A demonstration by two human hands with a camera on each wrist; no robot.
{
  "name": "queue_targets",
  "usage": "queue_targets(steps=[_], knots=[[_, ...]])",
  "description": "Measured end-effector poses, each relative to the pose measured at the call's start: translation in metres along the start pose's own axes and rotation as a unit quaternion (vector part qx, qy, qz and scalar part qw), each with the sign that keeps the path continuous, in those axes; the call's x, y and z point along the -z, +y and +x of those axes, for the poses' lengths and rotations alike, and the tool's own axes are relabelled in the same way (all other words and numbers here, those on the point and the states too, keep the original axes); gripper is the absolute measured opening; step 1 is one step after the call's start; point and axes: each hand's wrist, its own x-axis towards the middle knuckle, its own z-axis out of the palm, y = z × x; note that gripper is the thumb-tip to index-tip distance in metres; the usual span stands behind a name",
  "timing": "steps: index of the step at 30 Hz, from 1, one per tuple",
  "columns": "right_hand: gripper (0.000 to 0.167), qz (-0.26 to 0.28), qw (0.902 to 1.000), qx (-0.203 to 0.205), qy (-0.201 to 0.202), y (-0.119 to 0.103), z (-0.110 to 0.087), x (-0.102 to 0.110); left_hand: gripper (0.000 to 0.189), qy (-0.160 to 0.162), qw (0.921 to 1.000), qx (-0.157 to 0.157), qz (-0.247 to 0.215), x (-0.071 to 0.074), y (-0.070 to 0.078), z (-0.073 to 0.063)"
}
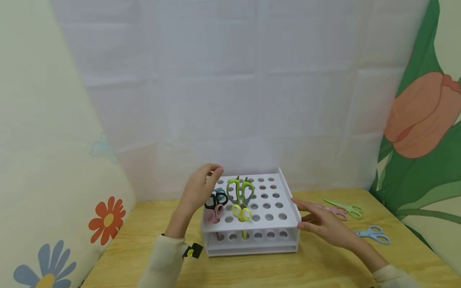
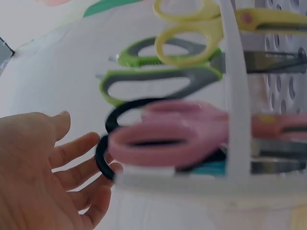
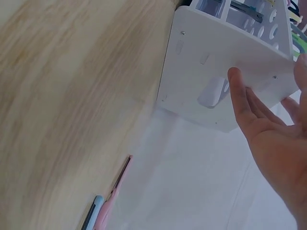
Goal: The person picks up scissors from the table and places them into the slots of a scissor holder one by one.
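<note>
A white rack with rows of round holes (image 1: 289, 198) stands on the table, scissors upright in its left part. My left hand (image 1: 196, 188) hovers over the rack's left edge, fingers loosely bent and holding nothing. Its fingertips come close to the black scissors (image 2: 100, 158); I cannot tell whether they touch. Around these stand pink scissors (image 2: 182, 129), green-and-grey scissors (image 2: 158, 73), yellow scissors (image 2: 213, 28) and teal scissors (image 2: 206, 168), mostly hidden. On the right, my right hand (image 1: 325, 224) rests extended fingers against the rack's side panel (image 3: 192, 57).
Right of the rack, light green scissors (image 1: 347, 207), pink scissors (image 1: 338, 212) and blue scissors (image 1: 371, 233) lie on the wooden table (image 1: 252, 272). A white sheet (image 1: 234, 100) hangs behind, with flower-printed panels on both sides.
</note>
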Motion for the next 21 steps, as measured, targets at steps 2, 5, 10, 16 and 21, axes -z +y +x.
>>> queue_targets(steps=[2,5,10,16,21], knots=[[0.066,0.002,1.0,0.005,-0.004,0.001,0.0,0.002,0.04,0.022,0.9993,0.029,-0.007,0.002,-0.011,0.001],[0.066,-0.002,0.9999,0.016,-0.002,0.003,-0.001,0.006,0.04,0.045,0.9955,0.078,-0.032,0.004,-0.031,0.002],[0.064,-0.017,0.9996,0.005,0.02,0.003,-0.006,0.015,0.041,0.039,0.9821,0.151,-0.106,-0.004,-0.065,-0.002],[0.059,-0.03,0.9989,0.003,0.036,0.004,-0.009,0.026,0.046,0.011,0.9541,0.213,-0.21,-0.024,-0.1,-0.007],[0.054,-0.043,0.9979,0.007,0.047,0.004,-0.007,0.033,0.05,-0.013,0.9346,0.218,-0.281,-0.034,-0.113,-0.009]])
